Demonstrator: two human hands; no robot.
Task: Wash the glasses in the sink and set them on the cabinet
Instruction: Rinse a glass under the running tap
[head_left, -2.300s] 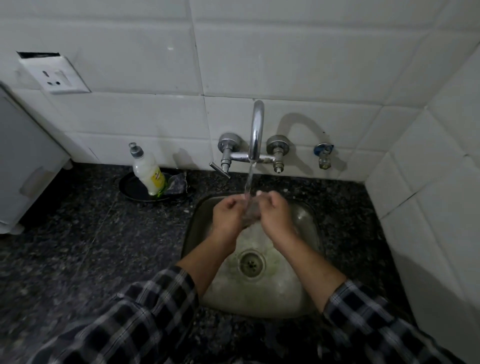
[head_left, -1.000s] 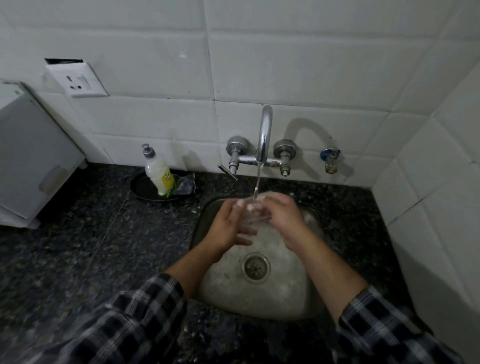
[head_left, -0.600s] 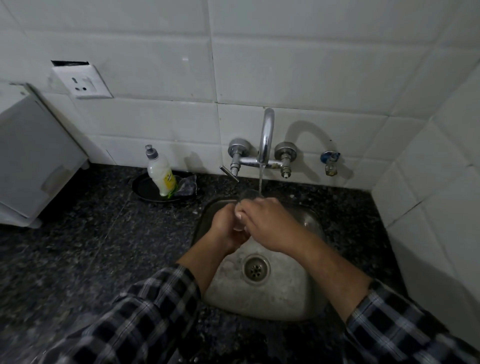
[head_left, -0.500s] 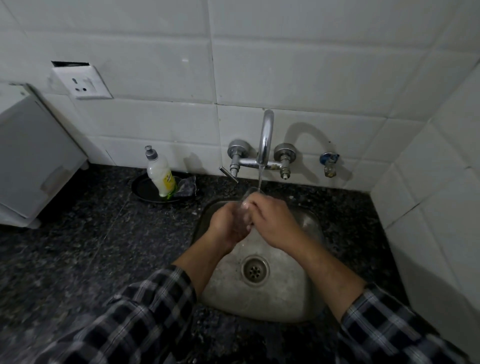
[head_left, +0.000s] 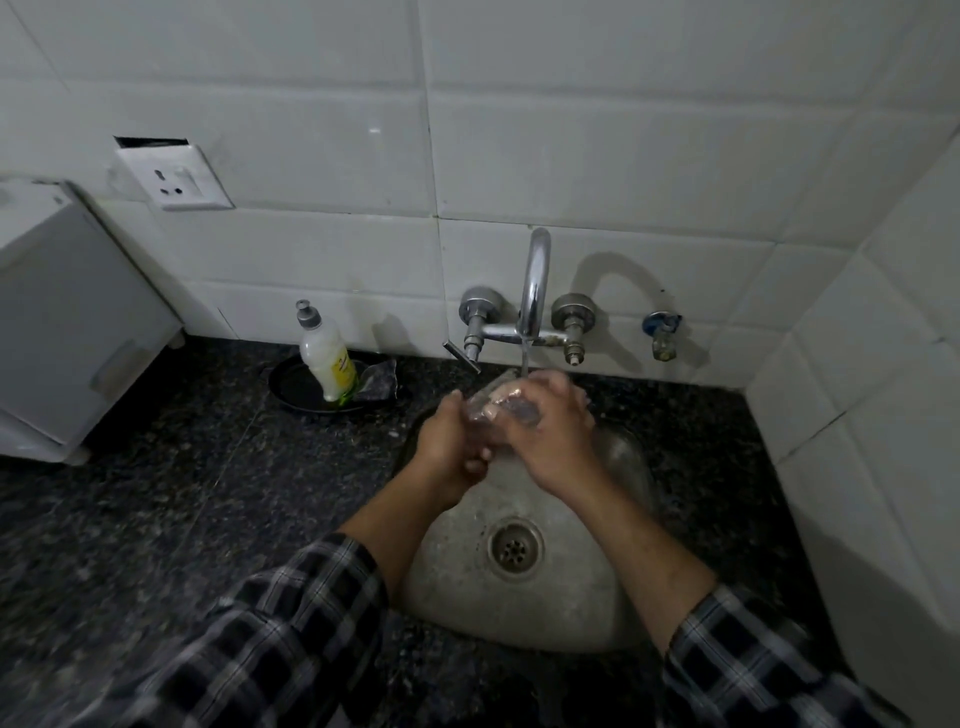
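A clear glass (head_left: 500, 405) lies tilted between my two hands over the steel sink (head_left: 582, 582), right under the stream from the chrome tap (head_left: 535, 280). My left hand (head_left: 451, 447) grips its lower end with curled fingers. My right hand (head_left: 556, 426) wraps over its upper part, with fingers curled round the glass. Most of the glass is hidden by my hands.
The dark speckled stone counter (head_left: 182, 493) surrounds the sink. A dish-soap bottle (head_left: 328, 358) stands in a black dish (head_left: 291, 387) with a scrub pad (head_left: 379, 382) at the back left. A white appliance (head_left: 67, 332) sits far left. Tiled walls close the back and right.
Both hands have kept turning and rubbing the glass under the running water; the right hand has shifted over its top and the glass now tilts more to the left.
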